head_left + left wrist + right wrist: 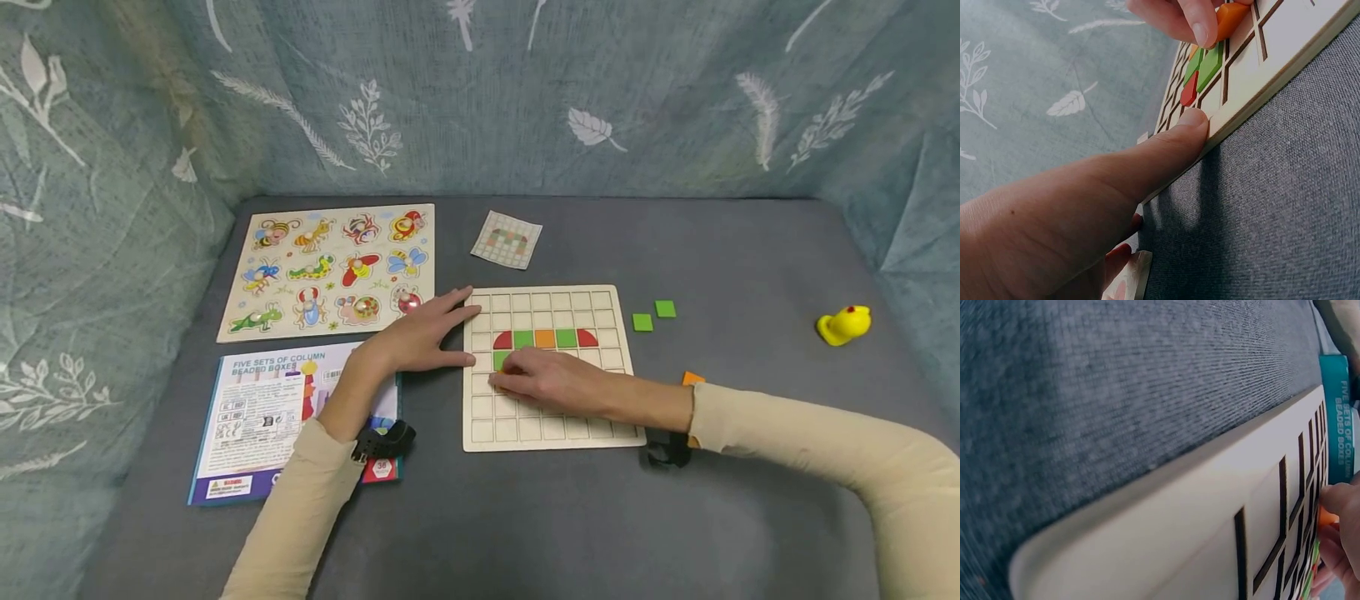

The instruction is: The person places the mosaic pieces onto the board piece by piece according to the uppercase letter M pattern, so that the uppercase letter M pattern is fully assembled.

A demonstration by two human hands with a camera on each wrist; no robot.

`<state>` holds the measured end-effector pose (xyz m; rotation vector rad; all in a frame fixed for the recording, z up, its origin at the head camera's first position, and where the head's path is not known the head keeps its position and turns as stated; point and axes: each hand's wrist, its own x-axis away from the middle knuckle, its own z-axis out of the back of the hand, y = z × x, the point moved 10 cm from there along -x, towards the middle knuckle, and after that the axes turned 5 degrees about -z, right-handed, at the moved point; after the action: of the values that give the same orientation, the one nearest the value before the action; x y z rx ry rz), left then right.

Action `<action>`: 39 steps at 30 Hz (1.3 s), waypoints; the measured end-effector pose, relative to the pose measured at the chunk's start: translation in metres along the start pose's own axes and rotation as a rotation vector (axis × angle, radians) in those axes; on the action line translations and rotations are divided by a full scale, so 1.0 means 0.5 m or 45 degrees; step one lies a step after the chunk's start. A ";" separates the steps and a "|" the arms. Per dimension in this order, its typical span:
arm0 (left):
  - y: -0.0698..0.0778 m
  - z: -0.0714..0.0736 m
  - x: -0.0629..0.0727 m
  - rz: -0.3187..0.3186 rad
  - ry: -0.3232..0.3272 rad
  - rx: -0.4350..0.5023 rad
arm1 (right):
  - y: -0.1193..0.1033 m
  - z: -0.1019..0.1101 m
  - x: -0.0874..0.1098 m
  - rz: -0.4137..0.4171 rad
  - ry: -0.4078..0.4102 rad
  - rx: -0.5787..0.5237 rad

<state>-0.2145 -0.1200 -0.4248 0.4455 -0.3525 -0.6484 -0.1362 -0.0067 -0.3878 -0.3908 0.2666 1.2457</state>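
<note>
A wooden grid board (555, 297) lies on the grey table. One row holds a red rounded tile (503, 340), a green tile (522, 339), an orange tile (544, 338), a second green tile (566, 337) and another red rounded tile (588, 337). Just below the row's left end is a further green tile (500, 358). My right hand (558, 382) is over the board's left part, pinching an orange tile (1232, 21) between thumb and finger. Fingers spread, my left hand (422, 335) rests against the board's left edge, its thumb touching the rim.
A small pattern card (507, 240) lies behind the board. Two loose green tiles (642, 322) are to its right, and orange (693, 378) shows beside my right wrist. An insect puzzle (330, 275), a beaded-boxes package (247, 425) and a yellow toy duck (843, 325) are also there.
</note>
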 end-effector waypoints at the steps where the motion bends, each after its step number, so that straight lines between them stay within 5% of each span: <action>1: -0.001 0.001 -0.001 0.001 0.001 -0.003 | 0.000 0.001 0.000 0.003 -0.001 -0.004; 27: -0.004 0.001 -0.003 -0.006 -0.003 -0.007 | -0.003 -0.006 0.002 0.012 -0.061 0.038; 39: -0.002 -0.001 -0.004 -0.021 0.008 -0.013 | -0.012 -0.027 0.004 0.021 -0.238 0.134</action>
<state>-0.2162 -0.1196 -0.4262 0.4407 -0.3394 -0.6645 -0.1299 -0.0121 -0.4001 -0.1805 0.1750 1.2694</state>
